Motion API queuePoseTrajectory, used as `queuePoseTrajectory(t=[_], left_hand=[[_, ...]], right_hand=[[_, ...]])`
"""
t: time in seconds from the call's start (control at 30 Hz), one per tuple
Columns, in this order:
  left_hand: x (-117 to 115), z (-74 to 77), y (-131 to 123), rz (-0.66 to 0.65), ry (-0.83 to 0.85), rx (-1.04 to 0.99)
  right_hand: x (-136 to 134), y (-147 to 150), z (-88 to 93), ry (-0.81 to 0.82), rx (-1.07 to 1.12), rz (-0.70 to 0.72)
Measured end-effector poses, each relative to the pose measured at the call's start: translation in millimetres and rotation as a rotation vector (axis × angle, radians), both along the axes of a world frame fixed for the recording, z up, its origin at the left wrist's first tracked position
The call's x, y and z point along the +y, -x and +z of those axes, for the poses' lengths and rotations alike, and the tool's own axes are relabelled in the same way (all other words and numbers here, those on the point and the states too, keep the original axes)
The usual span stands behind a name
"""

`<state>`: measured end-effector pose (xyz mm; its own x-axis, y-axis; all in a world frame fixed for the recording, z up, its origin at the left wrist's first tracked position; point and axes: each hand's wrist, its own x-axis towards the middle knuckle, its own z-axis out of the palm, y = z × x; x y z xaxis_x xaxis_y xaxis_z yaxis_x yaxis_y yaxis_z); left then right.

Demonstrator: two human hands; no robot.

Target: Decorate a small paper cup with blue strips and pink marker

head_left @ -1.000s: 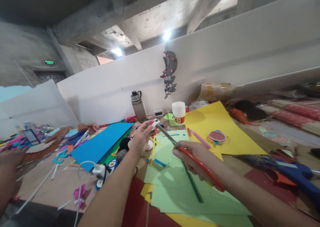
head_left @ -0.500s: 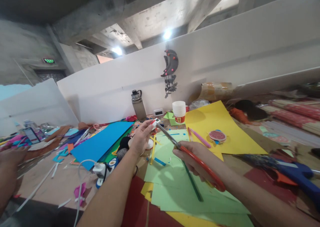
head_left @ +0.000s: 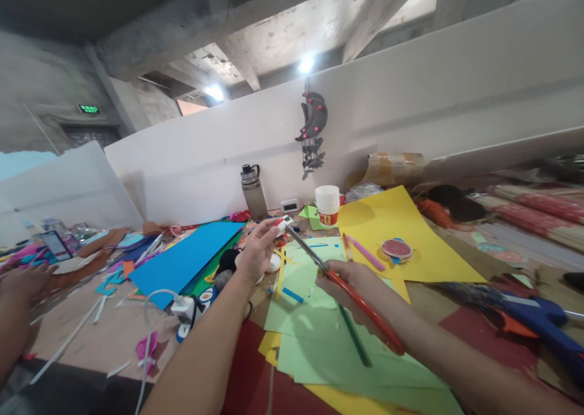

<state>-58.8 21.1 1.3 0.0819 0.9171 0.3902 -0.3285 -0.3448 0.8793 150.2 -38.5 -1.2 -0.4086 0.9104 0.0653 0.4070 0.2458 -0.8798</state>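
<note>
Between the fingertips of my left hand (head_left: 256,244) is a small red-and-white piece (head_left: 285,221), of a material I cannot make out. My right hand (head_left: 349,281) grips scissors (head_left: 365,310) with red handles. Their metal blades slant up to the left, and the tips meet or overlap the edge of the piece. Below both hands lie light green paper sheets (head_left: 314,348), with blue and yellow paper strips on them. A dark green stick (head_left: 354,336) rests on the sheets under my right hand.
Yellow paper (head_left: 438,257) carries a round red-and-pink piece (head_left: 396,249) and a pink pen (head_left: 367,254). Stacked paper cups (head_left: 327,203) and a bottle (head_left: 253,190) stand behind. A blue glue gun (head_left: 533,311) lies right. Blue card (head_left: 187,257) and another person's hand (head_left: 31,278) are left.
The scissors' red handles have shifted slightly in my right hand. My left hand and its piece stay nearly in place. The other person's hand at the left has moved a little.
</note>
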Motion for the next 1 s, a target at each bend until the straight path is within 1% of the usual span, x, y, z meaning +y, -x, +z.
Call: queuePoseTrajectory(t=[0.1, 0.2, 0.27, 0.43, 0.53, 0.67, 0.87, 1.0], left_hand=[[-0.4, 0.8, 0.4, 0.001, 0.013, -0.016], [-0.2, 1.2, 0.0, 0.004, 0.019, -0.030], [0.0, 1.5, -0.9, 0.003, 0.018, -0.035], [0.5, 2.0, -5.4, 0.025, 0.012, -0.049], [0.9, 1.9, -7.8, 0.059, 0.015, -0.053], [1.8, 1.4, -8.5, 0.082, 0.003, -0.050], [4.0, -0.5, -8.3, 0.100, 0.010, -0.033], [5.0, -1.4, -8.3, 0.115, 0.021, -0.028]], right_hand=[[0.8, -0.2, -1.8, -0.029, -0.004, 0.013], [-0.1, 0.0, -1.2, -0.098, -0.013, 0.013], [-0.9, -0.2, -0.5, -0.124, 0.015, 0.023], [-1.4, -2.7, -0.9, -0.095, 0.096, 0.094], [-2.2, -3.3, -0.7, -0.060, 0.090, 0.083], [-3.2, -2.1, 1.0, -0.053, 0.070, 0.077], [0.1, -1.4, -0.5, -0.143, 0.009, 0.027], [1.9, -2.0, -0.8, -0.157, -0.027, 0.004]])
